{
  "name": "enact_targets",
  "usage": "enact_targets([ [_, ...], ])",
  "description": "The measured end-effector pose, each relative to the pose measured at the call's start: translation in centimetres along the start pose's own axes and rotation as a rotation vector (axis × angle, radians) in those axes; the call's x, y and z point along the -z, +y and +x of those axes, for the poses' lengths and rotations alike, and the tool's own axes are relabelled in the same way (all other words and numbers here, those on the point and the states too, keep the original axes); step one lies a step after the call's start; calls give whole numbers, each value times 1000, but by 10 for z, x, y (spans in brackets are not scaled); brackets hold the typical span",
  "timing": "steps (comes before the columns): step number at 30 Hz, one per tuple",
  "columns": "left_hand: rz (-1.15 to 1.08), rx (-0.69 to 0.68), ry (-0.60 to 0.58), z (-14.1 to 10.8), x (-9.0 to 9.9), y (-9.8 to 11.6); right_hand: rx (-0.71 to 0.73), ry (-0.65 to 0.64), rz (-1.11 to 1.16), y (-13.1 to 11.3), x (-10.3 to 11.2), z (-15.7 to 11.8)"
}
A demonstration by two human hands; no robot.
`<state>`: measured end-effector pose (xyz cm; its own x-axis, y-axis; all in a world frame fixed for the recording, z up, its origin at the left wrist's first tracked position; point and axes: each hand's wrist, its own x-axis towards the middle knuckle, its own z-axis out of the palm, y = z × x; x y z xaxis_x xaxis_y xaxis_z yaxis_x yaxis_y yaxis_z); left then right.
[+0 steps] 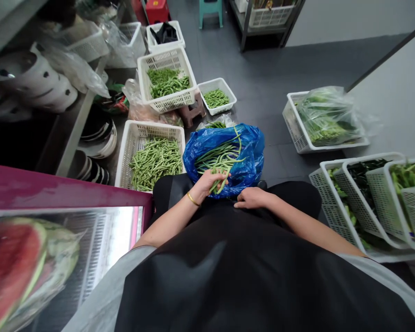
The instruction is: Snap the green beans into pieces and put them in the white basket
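My left hand, with a gold bangle at its wrist, is closed around several long green beans at the near side of a blue plastic bag. More long beans lie inside the open bag, one sticking up past its far rim. My right hand is by the bag's near right edge, over my lap, its fingers curled together. Whatever those fingers hold, if anything, is hidden. Left of the bag, a white basket holds short cut bean pieces.
Beyond the bag are a small white basket of beans and a larger one on a stool. Baskets of greens stand at right. A purple-edged display case with cut watermelon is close on my left.
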<state>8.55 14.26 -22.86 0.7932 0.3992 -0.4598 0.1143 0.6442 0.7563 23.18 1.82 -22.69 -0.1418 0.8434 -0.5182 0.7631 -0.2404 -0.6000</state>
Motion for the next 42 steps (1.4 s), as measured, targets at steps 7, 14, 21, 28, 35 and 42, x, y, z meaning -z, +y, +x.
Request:
enact_targets([
  [7, 208, -21, -42, -20, 5, -9, -23, 252, 1061, -15, 17, 29],
  [14, 103, -25, 99, -15, 5, -7, 113, 531, 1079, -27, 19, 43],
  [21, -197, -49, 370, 3, 10, -9, 126, 756, 909, -32, 12, 17],
  [28, -63, 98, 260, 3, 19, -7, 78, 357, 791, -25, -5, 31],
  [35, 186, 108, -114, -12, 15, -3, 245, 372, 11, 0, 16, 27],
  [42, 377, 224, -211, -11, 10, -14, 322, 60, -149, 3, 8, 14],
])
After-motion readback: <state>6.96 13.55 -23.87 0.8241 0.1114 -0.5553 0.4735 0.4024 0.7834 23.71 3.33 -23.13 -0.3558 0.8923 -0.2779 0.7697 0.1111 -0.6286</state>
